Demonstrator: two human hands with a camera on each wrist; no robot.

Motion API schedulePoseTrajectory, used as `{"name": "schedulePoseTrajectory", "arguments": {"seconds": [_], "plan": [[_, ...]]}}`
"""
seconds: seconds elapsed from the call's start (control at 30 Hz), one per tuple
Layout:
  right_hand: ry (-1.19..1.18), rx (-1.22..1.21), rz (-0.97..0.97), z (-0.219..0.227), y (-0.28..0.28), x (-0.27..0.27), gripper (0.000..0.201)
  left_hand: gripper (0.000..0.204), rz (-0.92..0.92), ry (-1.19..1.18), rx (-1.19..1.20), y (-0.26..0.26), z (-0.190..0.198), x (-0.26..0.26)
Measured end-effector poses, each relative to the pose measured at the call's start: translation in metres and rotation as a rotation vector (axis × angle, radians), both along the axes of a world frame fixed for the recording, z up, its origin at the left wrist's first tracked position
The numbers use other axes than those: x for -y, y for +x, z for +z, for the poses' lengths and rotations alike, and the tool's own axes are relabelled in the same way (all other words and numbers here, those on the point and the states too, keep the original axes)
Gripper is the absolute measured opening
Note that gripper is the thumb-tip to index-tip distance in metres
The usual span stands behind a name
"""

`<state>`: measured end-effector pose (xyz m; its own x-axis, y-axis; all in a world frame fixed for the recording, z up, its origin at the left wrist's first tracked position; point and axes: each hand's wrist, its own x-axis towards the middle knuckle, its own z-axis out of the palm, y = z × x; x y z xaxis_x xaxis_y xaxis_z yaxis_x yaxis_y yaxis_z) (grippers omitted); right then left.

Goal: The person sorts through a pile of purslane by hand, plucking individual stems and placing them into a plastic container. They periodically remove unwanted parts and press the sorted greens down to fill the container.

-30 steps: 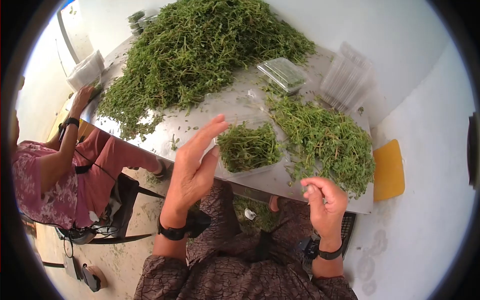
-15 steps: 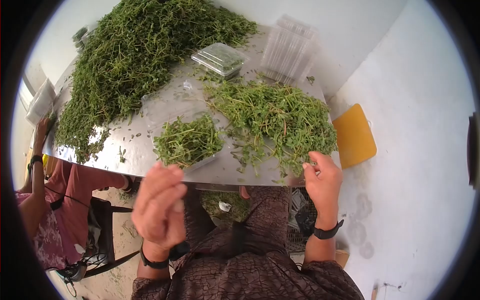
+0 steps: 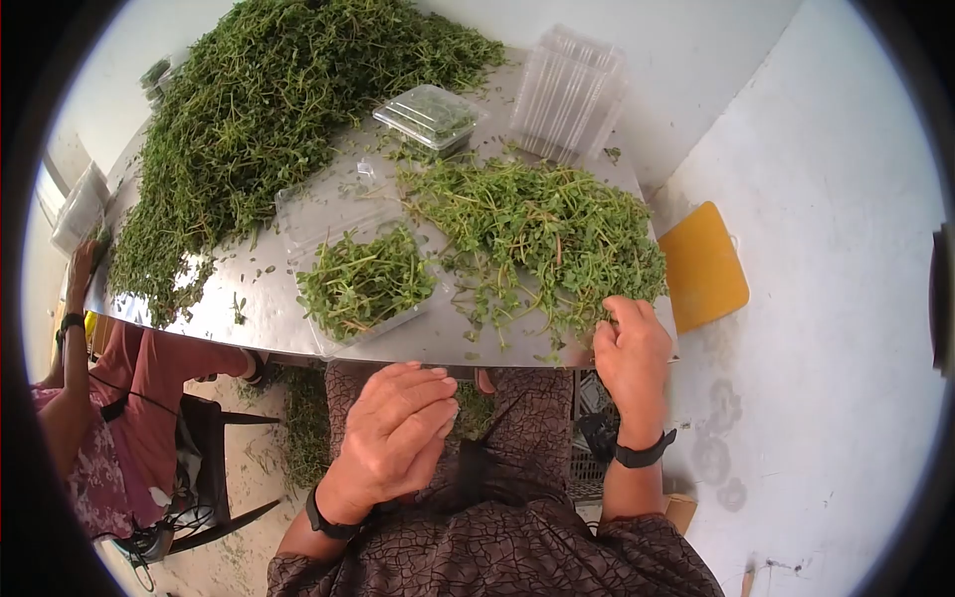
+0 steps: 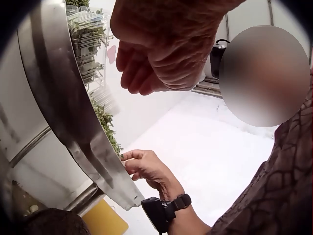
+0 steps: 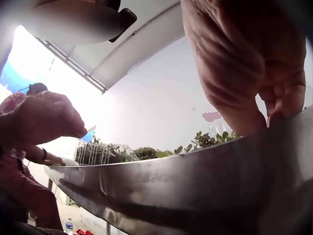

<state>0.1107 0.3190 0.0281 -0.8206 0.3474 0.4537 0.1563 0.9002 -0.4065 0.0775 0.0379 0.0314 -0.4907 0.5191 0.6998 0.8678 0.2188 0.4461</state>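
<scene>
My left hand (image 3: 393,433) is held over my lap, in front of the table edge, with its fingers loosely bent and nothing seen in them. Farther right, my right hand (image 3: 633,348) is at the front edge of a small pile of leafy green stems (image 3: 547,224), its fingertips right at the leaves. The right wrist view shows the right fingers (image 5: 288,93) pointing down behind the table rim, which hides their tips. A clear plastic clamshell box (image 3: 393,323) heaped with greens stands near the table edge, its lid (image 3: 333,214) folded back.
A large heap of greens (image 3: 249,129) covers the back left of the metal table (image 3: 269,328). Behind the small pile are a closed filled clamshell (image 3: 428,117) and a stack of empty clamshells (image 3: 569,95). Another person (image 3: 90,428) sits at left. A yellow board (image 3: 706,267) leans by the wall.
My left hand has come down from beside the filled box, then moved right over my lap. My right hand has moved up to the small pile's front edge. The head view has shifted rightward.
</scene>
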Motion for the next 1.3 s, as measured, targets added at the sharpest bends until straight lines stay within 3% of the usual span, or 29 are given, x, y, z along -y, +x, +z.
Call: {"name": "schedulePoseTrajectory", "arguments": {"seconds": [0.1, 0.2, 0.27, 0.4, 0.53, 0.6, 0.77, 0.93, 1.03, 1.07, 1.13, 1.3], "plan": [[0.101, -0.055, 0.018, -0.007, -0.007, -0.006, 0.019, 0.029, -0.015, -0.026, 0.002, 0.001, -0.003, -0.004], [-0.006, -0.142, 0.073, -0.004, -0.01, -0.006, 0.016, 0.029, -0.019, -0.04, 0.013, 0.001, -0.006, -0.004], [-0.323, -0.174, 0.039, 0.005, -0.01, 0.002, 0.016, 0.028, -0.02, -0.043, 0.027, 0.001, -0.009, -0.004], [-0.364, -0.173, 0.136, 0.003, -0.018, 0.01, 0.019, 0.029, -0.023, -0.012, 0.065, 0.0, -0.01, -0.006], [-0.152, -0.072, 0.145, 0.008, -0.02, 0.017, 0.027, 0.029, -0.032, -0.014, 0.089, 0.001, -0.013, -0.006], [0.155, 0.014, 0.094, 0.009, -0.02, 0.014, 0.029, 0.029, -0.03, -0.017, 0.098, 0.001, -0.014, -0.005], [0.273, 0.002, 0.129, 0.009, -0.029, 0.014, 0.004, 0.027, -0.049, 0.011, 0.098, 0.0, -0.018, -0.009], [0.308, -0.11, 0.185, 0.005, -0.034, 0.008, 0.005, 0.026, -0.026, 0.031, 0.088, -0.001, -0.017, -0.004], [-0.209, -0.205, 0.13, 0.017, -0.03, 0.012, 0.01, 0.027, 0.006, 0.033, 0.078, -0.002, -0.015, 0.001], [-0.211, -0.204, 0.134, 0.02, -0.029, 0.013, 0.01, 0.027, 0.027, 0.052, 0.054, -0.003, -0.012, 0.003], [-0.506, -0.16, 0.165, 0.03, -0.029, 0.014, 0.007, 0.027, 0.051, 0.075, 0.027, -0.006, -0.007, 0.007], [-0.63, -0.253, 0.303, 0.052, -0.035, 0.033, 0.004, 0.026, 0.222, 0.186, -0.125, -0.014, 0.0, 0.018]]}}
